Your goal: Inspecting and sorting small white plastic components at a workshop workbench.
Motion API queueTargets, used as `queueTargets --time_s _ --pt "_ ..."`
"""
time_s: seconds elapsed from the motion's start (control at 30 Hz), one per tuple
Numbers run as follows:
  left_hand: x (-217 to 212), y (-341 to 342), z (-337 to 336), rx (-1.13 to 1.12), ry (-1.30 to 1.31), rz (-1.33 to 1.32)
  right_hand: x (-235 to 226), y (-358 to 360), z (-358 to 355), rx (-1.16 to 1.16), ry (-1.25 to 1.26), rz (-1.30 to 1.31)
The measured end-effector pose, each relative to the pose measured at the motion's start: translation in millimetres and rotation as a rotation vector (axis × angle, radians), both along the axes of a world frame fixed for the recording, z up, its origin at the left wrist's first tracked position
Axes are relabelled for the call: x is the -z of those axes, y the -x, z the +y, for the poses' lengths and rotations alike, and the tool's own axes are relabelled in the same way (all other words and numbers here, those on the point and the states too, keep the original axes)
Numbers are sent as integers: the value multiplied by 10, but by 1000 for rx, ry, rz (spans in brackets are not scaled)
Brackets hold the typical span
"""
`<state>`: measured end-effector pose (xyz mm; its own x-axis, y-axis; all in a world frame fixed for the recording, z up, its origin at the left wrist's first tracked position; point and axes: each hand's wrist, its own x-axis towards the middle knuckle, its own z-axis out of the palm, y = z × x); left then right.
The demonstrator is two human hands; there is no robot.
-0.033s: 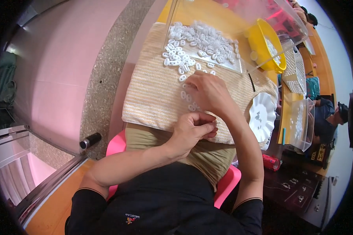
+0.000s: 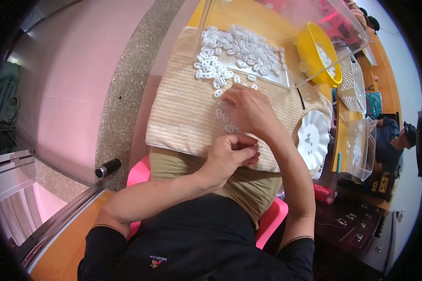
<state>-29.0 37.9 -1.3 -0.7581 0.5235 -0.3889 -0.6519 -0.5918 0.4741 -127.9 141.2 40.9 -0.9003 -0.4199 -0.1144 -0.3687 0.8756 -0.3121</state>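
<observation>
My left hand (image 2: pixel 234 152) is closed in a pinch near the front edge of a striped towel (image 2: pixel 173 112), thumb against the fingers; whatever sits between them is too small to name. Just beyond it, my right hand (image 2: pixel 251 110) reaches down to the towel with its fingers curled together, and its fingertips are partly hidden. Several small white oval plastic pieces (image 2: pixel 225 117) with two holes lie beside and under it. One similar piece (image 2: pixel 218 93) rests just past its fingers. Farther off, a pile of the same white pieces (image 2: pixel 213 65) spreads from the towel into a clear plastic box (image 2: pixel 286 80).
To the right stands a white scalloped plate (image 2: pixel 316 124) with small grey bits, beside a thin black stick (image 2: pixel 300 98). Behind are a yellow basin (image 2: pixel 309 42) and a white perforated basket (image 2: pixel 351 84). Another person (image 2: pixel 391 138) sits at far right near another clear box (image 2: pixel 368 159).
</observation>
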Motion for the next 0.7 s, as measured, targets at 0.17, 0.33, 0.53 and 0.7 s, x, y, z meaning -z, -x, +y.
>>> queueTargets --time_s 0.17,0.33,0.53,0.7 --pt "-16 1 12 1 4 -9 82 -26 117 -62 130 80" --pt "1 -7 9 -14 12 -17 103 -180 412 149 464 74" --pt "-40 8 -21 0 37 -39 227 -456 755 245 518 140" --pt "0 20 -30 -6 53 -18 218 -570 782 143 204 294"
